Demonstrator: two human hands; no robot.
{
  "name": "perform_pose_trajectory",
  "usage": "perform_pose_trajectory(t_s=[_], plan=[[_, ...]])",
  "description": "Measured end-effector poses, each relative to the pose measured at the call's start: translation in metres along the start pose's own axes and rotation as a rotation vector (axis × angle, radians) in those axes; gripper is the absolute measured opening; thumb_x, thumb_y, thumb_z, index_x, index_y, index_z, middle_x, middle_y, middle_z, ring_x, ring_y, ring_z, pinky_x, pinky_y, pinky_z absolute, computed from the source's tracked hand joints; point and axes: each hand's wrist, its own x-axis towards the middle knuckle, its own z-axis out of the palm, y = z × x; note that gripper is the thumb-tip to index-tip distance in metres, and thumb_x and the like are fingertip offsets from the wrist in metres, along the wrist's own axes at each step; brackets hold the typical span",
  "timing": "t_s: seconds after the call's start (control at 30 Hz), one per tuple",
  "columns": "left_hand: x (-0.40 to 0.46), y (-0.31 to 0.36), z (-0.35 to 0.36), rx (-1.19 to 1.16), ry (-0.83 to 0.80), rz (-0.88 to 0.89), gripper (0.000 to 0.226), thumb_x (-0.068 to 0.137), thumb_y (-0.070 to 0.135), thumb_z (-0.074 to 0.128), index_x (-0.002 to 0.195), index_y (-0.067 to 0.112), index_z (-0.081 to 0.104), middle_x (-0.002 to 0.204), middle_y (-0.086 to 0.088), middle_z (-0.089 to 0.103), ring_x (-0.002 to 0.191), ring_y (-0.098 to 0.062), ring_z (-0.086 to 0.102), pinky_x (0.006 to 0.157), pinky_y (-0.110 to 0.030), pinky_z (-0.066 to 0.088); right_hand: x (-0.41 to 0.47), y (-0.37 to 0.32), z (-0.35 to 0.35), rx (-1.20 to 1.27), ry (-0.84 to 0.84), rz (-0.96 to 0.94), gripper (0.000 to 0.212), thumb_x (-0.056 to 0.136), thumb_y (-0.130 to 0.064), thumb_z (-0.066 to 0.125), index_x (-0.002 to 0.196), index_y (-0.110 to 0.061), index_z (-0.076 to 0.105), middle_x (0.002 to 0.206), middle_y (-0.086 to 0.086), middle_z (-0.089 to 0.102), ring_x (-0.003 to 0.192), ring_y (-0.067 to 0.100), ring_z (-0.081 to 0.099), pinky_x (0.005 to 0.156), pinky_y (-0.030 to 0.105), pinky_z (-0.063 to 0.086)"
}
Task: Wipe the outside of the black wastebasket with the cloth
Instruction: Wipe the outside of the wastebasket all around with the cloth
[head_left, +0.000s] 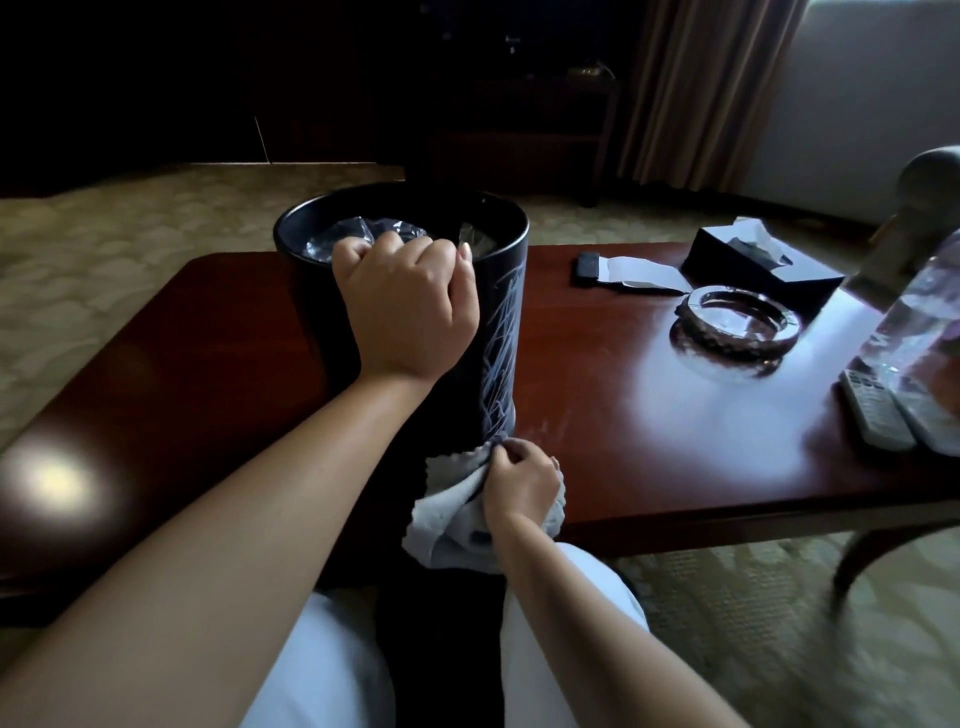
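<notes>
A right hand (522, 480) bunches a grey cloth (447, 512) against the foot of the black wastebasket (498, 332) standing on a dark wooden table (649, 415). The left hand (408, 301) grips its rim — clear plastic (337, 240) lies crumpled inside. Beyond, a glass ashtray (737, 325) and a black tissue box (761, 265) holding tissues.

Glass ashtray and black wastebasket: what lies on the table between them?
Nothing: in the head view, bare reflective tabletop runs from the wastebasket to the ashtray. The small dark object with white paper sits farther back.

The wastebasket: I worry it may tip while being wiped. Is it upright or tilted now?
Upright: the wastebasket stands on the table, rim up, left hand gripping the rim.
</notes>
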Motion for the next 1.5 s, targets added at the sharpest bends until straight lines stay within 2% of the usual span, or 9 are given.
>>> perform_pose_trajectory(t_s=[0.27,0.37,0.5,0.67,0.9,1.03,1.3,1.43,1.5], plan=[[0.0,0.001,0.001,0.024,0.017,-0.017,0.032,0.089,0.022,0.047,0.06,0.023,0.032,0.051,0.001,0.051,0.054,-0.024,0.046,0.073,-0.037,0.027,-0.01,0.002,0.001,0.023,-0.048,-0.044,0.022,0.089,-0.022,0.057,0.106,-0.017,0.07,0.105,0.004,0.069,0.1,0.016,0.058,0.068,0.008,0.025],[0.0,0.002,0.0,0.019,0.002,-0.014,0.032,0.089,0.023,0.047,0.062,0.024,0.03,0.052,0.001,0.052,0.055,-0.024,0.047,0.073,-0.037,0.028,-0.007,-0.005,-0.001,0.07,-0.04,0.031,0.022,0.088,-0.022,0.058,0.105,-0.017,0.071,0.102,0.002,0.07,0.101,0.016,0.061,0.075,0.013,0.034],[0.0,0.002,0.0,0.032,-0.002,-0.026,0.032,0.089,0.023,0.048,0.062,0.024,0.031,0.053,0.001,0.052,0.056,-0.025,0.047,0.072,-0.037,0.027,-0.01,-0.022,-0.001,0.227,-0.007,-0.013,0.017,0.086,-0.021,0.061,0.096,-0.017,0.073,0.094,0.0,0.072,0.093,0.014,0.064,0.084,0.02,0.043],[0.0,0.004,-0.003,0.023,-0.045,-0.036,0.033,0.09,0.023,0.048,0.061,0.024,0.031,0.054,0.001,0.053,0.057,-0.025,0.048,0.073,-0.037,0.027,-0.012,-0.011,-0.001,0.184,-0.031,0.114,0.018,0.086,-0.021,0.062,0.097,-0.016,0.075,0.095,0.001,0.073,0.095,0.016,0.065,0.077,0.015,0.04],[0.0,0.004,-0.003,0.054,-0.037,-0.046,0.033,0.089,0.023,0.049,0.057,0.02,0.04,0.054,0.001,0.054,0.058,-0.025,0.049,0.074,-0.037,0.028,-0.014,-0.027,-0.001,0.329,-0.001,-0.024,0.015,0.084,-0.019,0.064,0.093,-0.015,0.075,0.094,0.001,0.073,0.094,0.011,0.064,0.092,0.025,0.046],[0.0,0.004,-0.004,0.035,-0.043,-0.032,0.032,0.089,0.023,0.048,0.061,0.023,0.034,0.054,0.001,0.054,0.058,-0.025,0.049,0.074,-0.038,0.028,-0.01,-0.016,0.0,0.25,-0.036,0.093,0.017,0.085,-0.018,0.062,0.095,-0.014,0.075,0.094,0.003,0.073,0.093,0.015,0.065,0.088,0.023,0.047],[0.0,0.005,-0.005,0.031,-0.039,-0.028,0.032,0.089,0.023,0.048,0.063,0.024,0.031,0.054,0.001,0.053,0.058,-0.025,0.049,0.073,-0.038,0.028,-0.011,-0.031,-0.006,0.324,0.018,0.01,0.015,0.085,-0.018,0.062,0.093,-0.014,0.074,0.092,0.0,0.072,0.085,0.007,0.06,0.081,0.014,0.041],[0.001,0.004,-0.003,0.041,-0.032,-0.03,0.032,0.089,0.023,0.049,0.061,0.023,0.033,0.054,0.001,0.053,0.058,-0.025,0.049,0.072,-0.038,0.028,-0.014,-0.041,-0.003,0.413,0.07,-0.131,0.009,0.083,-0.016,0.067,0.086,-0.014,0.075,0.088,0.0,0.072,0.087,0.01,0.064,0.084,0.022,0.047],[0.001,0.004,-0.004,0.042,-0.044,-0.032,0.032,0.089,0.023,0.048,0.061,0.023,0.033,0.054,0.001,0.053,0.058,-0.026,0.049,0.072,-0.038,0.028,-0.013,-0.042,-0.004,0.408,0.083,-0.094,0.011,0.083,-0.018,0.067,0.089,-0.014,0.075,0.09,0.001,0.072,0.089,0.012,0.065,0.087,0.025,0.047]])
